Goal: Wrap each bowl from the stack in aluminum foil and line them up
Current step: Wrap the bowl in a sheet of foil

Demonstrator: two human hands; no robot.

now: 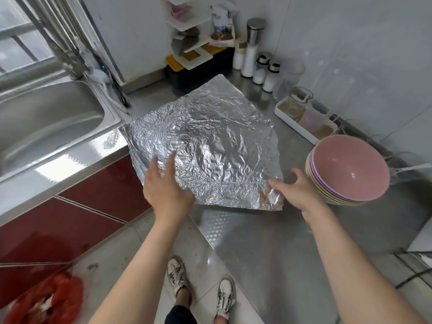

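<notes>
A large crinkled sheet of aluminum foil (205,141) lies spread flat on the steel counter (268,242). My left hand (164,183) rests palm down on the foil's near left part, fingers spread. My right hand (295,189) pinches the foil's near right corner, which is curled up. A stack of several bowls (346,169), pink one on top, stands just right of the foil, close to my right hand.
A steel sink (46,122) lies to the left. Salt jars and bottles (259,61), a white rack (187,31) and a white tray with glasses (304,118) line the back wall. Cables run at the right. Red cabinet fronts and floor lie below.
</notes>
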